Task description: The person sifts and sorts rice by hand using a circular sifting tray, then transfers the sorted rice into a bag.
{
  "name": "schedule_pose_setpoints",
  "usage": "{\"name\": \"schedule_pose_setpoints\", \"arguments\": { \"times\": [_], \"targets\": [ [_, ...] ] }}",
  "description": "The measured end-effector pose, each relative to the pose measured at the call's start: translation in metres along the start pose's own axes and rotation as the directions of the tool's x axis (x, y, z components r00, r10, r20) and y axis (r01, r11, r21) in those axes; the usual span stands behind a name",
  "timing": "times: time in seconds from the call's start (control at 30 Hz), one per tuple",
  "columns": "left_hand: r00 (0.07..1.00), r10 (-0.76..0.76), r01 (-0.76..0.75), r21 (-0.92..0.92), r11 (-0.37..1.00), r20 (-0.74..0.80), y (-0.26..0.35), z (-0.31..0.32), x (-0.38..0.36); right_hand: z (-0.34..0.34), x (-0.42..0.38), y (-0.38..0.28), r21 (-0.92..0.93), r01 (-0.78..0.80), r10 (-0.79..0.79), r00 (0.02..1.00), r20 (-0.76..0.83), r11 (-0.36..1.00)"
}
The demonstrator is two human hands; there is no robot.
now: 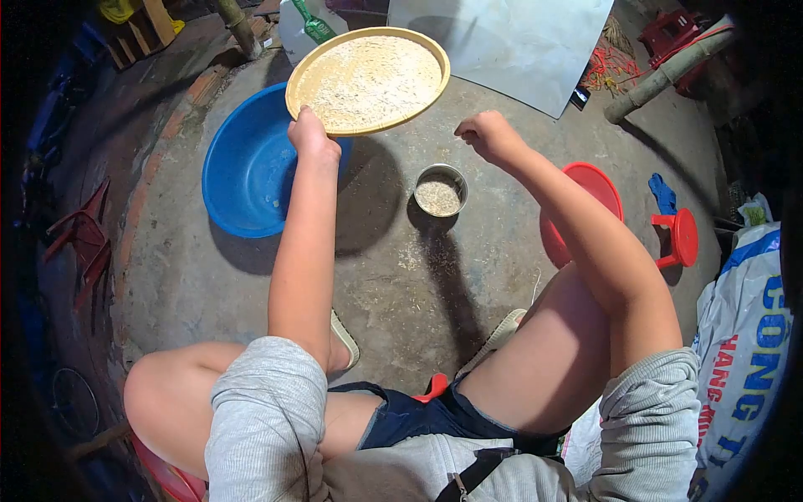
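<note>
My left hand (314,138) grips the near left rim of a round woven winnowing tray (385,128), thumb on top of the edge. Pale grain (376,75), perhaps rice, is spread over the tray, which is held up above the floor and partly over a blue basin (224,188). To the right of the tray, my right hand (492,136) hangs in the air with fingers curled together; whether anything is between them is hidden. Below and left of that hand stands a small metal pot (440,171) with grain (438,197) inside.
Scattered grains lie on the concrete floor (376,276). A red basin (600,180) and a red stool (686,237) are at the right, near a blue cloth (662,194). A large printed sack (736,335) stands far right. A pale board (510,50) lies behind.
</note>
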State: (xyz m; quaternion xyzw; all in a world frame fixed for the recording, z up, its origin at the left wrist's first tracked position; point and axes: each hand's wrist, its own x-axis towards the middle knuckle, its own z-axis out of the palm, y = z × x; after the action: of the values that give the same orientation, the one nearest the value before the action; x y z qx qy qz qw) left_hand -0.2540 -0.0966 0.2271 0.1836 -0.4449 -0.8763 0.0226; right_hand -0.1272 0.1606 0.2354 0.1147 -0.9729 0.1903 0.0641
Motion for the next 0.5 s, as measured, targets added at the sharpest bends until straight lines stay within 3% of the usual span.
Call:
{"name": "schedule_pose_setpoints", "arguments": {
  "times": [0.17,0.27,0.37,0.43,0.47,0.5],
  "targets": [
    [0.998,-0.012,0.010,0.026,1.000,0.058,-0.005,0.007,-0.005,-0.003,-0.003,0.000,0.061,-0.031,0.027,0.997,0.067,0.998],
    [0.997,-0.028,0.026,0.035,0.999,0.066,-0.005,0.009,-0.007,0.000,-0.004,0.002,-0.053,0.029,-0.026,0.998,0.049,0.998],
    [0.994,-0.023,0.020,0.030,0.999,0.106,-0.007,0.011,-0.012,0.000,-0.010,0.004,0.048,0.045,-0.046,0.999,0.008,0.998],
    [0.994,-0.034,0.029,0.052,0.998,0.104,-0.008,0.011,-0.013,0.002,-0.013,0.006,0.263,-0.202,0.176,0.977,0.118,0.943],
    [0.994,-0.035,0.029,0.054,0.998,0.105,-0.008,0.012,-0.013,0.006,-0.011,0.013,0.264,-0.204,0.178,0.977,0.117,0.943],
    [0.993,-0.037,0.031,0.062,0.998,0.112,-0.009,0.011,-0.013,0.011,-0.008,0.022,0.389,-0.261,0.228,0.965,0.130,0.884]
  ]
}}
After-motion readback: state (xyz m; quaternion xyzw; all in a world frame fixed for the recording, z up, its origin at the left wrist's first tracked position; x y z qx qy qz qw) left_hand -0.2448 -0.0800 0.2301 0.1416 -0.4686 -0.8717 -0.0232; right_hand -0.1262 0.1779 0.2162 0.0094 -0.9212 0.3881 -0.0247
